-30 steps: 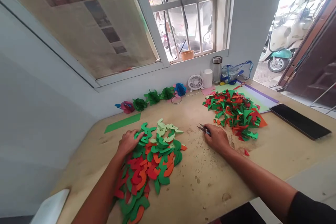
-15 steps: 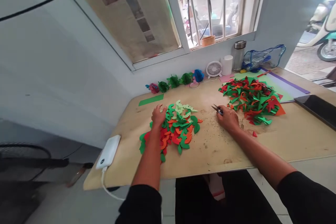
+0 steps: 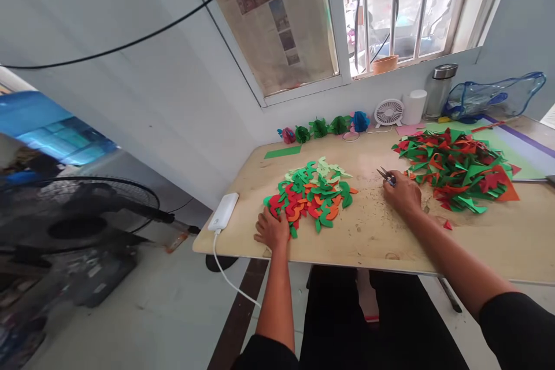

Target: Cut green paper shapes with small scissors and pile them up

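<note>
Partly, R hand hides scissors & L hand hides ppr cutouts.

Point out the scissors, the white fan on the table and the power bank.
scissors [image 3: 384, 174]: head view, on the blades
white fan [image 3: 389, 112]: head view, on the front grille
power bank [image 3: 224, 212]: head view, on its top face

The single view comes from a camera worn on the person's head, facing forward and steeply down over the table from close above. It reaches the barred window at upper right, the black fan at lower left and the person's own legs at the bottom.
</note>
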A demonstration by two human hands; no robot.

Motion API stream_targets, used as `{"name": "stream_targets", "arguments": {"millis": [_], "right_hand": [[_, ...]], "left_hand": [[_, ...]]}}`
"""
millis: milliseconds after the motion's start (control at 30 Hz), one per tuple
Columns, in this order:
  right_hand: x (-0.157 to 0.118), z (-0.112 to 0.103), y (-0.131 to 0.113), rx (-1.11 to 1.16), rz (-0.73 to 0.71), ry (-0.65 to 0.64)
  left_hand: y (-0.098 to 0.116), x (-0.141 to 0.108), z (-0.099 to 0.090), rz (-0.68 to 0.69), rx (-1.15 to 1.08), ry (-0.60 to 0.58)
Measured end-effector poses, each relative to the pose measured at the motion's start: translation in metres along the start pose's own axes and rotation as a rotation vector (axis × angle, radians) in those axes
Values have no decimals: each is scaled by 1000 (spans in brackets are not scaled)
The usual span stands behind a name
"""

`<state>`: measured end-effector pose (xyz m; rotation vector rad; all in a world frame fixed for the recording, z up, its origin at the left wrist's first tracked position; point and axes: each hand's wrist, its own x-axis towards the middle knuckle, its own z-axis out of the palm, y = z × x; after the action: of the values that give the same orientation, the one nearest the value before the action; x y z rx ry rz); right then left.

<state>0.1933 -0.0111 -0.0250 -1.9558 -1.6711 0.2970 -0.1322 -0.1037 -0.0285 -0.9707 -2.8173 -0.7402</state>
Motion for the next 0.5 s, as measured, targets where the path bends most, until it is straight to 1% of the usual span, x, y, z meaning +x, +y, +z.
{"name": "stream_targets", "arguments": {"millis": [67,233,300,367,400,433,467,500], "right_hand": [[0,0,0,-16,6,-5],[0,0,0,-44,-13,11],[0,1,0,-55,-7,19],[0,1,0,-60,-2,18],[0,1,0,-62,-2,13],[0,1,0,-64,-4,8],[0,1,-1,-68,-8,3],[0,1,-1,-73,-12,1]], "left_hand": [[14,1,6,15,-22,-10],[63,12,17,45,-113,-83],[76,17,17,46,-131,-103],[83,17,15,50,-144,-95],[85,13,13,77,-151,-80],[88,7,11,139,-157,-58],[91,-2,9,241,-161,-41],[96,-13,8,380,-159,-62]]}}
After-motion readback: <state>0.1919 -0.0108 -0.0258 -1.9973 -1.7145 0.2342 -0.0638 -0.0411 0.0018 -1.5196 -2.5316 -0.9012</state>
